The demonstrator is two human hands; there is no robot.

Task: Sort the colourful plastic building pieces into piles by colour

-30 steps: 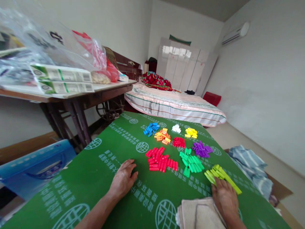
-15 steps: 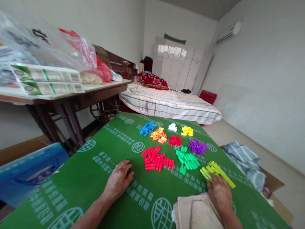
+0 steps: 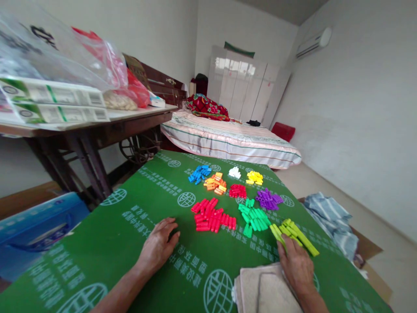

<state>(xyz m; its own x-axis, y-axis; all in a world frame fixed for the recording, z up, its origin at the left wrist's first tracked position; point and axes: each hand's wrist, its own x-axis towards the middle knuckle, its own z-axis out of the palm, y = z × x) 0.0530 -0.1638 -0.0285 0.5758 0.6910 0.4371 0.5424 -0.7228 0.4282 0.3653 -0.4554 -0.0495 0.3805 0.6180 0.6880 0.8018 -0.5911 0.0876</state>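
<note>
My left hand (image 3: 160, 241) rests on the green tabletop (image 3: 107, 234), its fingers loosely curved, the thumb apart and nothing held. To its right lies a pile of red plastic tubes (image 3: 213, 216). My right hand (image 3: 296, 261) is closed at the near left end of the lime-green tubes (image 3: 301, 237), its fingertips on one of them (image 3: 275, 231); the fingers partly hide that tube. Beside this group are green tubes (image 3: 254, 217) and purple tubes (image 3: 269, 200). A folded beige cloth (image 3: 265, 289) lies under and left of my right wrist.
Farther back sit small piles of blue (image 3: 199, 174), orange (image 3: 215, 183), darker red (image 3: 237, 191), white (image 3: 234, 172) and yellow pieces (image 3: 254, 177). A side table (image 3: 140, 116) with bags and boxes stands left. A bed (image 3: 228, 139) is beyond the tabletop.
My right hand has shifted slightly left, and the lime-green tube at its fingertips sits a little apart from the others. The left hand stays put; the whole view has shifted slightly.
</note>
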